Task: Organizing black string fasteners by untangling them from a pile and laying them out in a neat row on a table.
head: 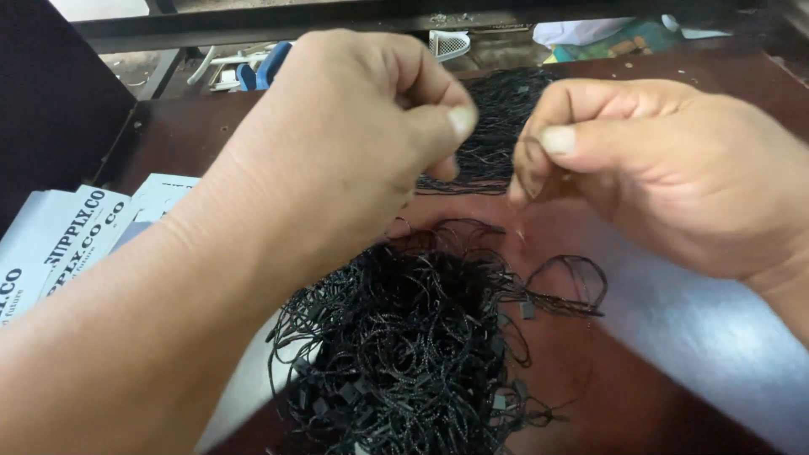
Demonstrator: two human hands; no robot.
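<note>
Both hands are raised above a dark brown tabletop, meeting near the middle of the view. The left hand has its grip pinched shut, thumb pressed against the curled fingers; what it holds is too fine to make out, though it seems to be 1 black string. The right hand is likewise pinched, thumb against forefinger, with a thin black loop showing at its fingertips. The 2 grips sit close together, just apart, facing each other, so the string would run roughly left to right between them; whether it is 1 string shared by both hands I cannot tell. Directly below the hands, nearer the left one, lies a heap of black strings with small square tags on them, tangled and far too many to count. A second bundle of the same black strings lies farther back on the tabletop, behind the gap between the hands, laid straighter with its length running away from the person. That makes 2 piles. At the left edge a fanned stack of white printed cards rests, well apart from the grips; about 4 edges show. Blue-handled tools lie beyond the tabletop's far edge.
</note>
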